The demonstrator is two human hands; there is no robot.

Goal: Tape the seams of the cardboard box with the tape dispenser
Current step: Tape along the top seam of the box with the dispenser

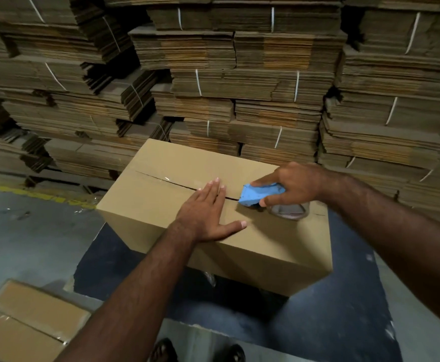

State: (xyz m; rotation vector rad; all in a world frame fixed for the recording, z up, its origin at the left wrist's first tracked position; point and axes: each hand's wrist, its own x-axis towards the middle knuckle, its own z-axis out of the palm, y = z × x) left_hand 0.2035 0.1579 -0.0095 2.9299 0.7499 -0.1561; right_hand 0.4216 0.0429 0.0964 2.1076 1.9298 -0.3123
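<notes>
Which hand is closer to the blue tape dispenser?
Right. The right hand grips the dispenser at the box's seam; the left hand lies flat on the box just beside it, not touching.

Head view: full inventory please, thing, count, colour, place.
brown cardboard box: 1, brown, centre, on the mat, top seam partly open
blue tape dispenser: 1, blue with a clear tape roll, on the box top at the seam's right end
dark floor mat: 1, dark blue-grey, under the box
second taped carton: 1, brown, lower left
bundles of flattened cardboard: many, brown with white straps, stacked behind
left hand: flat on the box top
right hand: grips the dispenser
</notes>
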